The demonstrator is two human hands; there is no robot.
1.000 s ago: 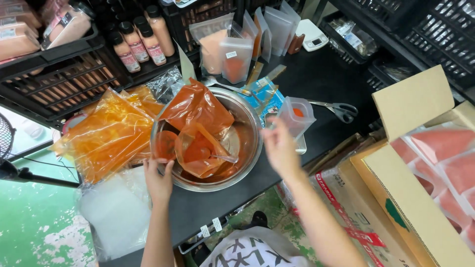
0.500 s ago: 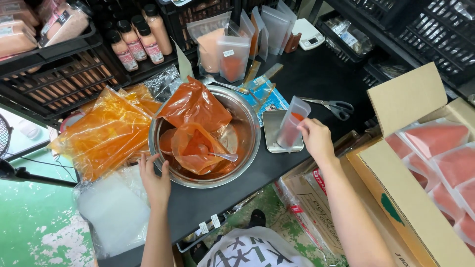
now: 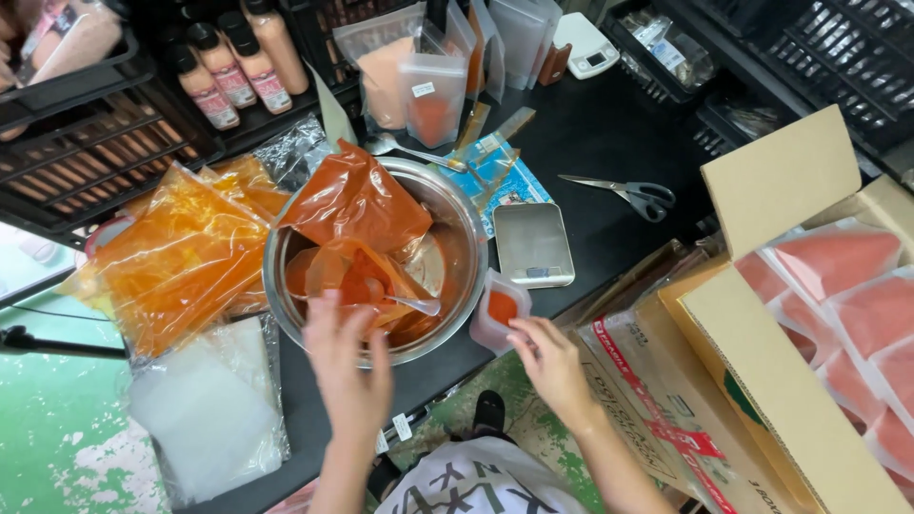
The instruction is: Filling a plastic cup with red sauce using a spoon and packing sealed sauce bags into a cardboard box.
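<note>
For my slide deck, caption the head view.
Left hand at steel bowl of orange sauce bags; right hand holding small pouch.

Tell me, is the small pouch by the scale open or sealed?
Open. The small clear pouch stands upright beside the steel bowl, its mouth spread, orange sauce visible inside; the right hand touches it.

We see a silver steel bowl (image 3: 466, 238) holding red-orange sauce bags (image 3: 354, 200), translucent orange bags (image 3: 181, 257) at left, a clear pouch (image 3: 497, 319) with orange-red sauce, a black surface (image 3: 590, 124), black-handled scissors (image 3: 624, 193), and a tan box (image 3: 762, 381) of pink packets.
</note>
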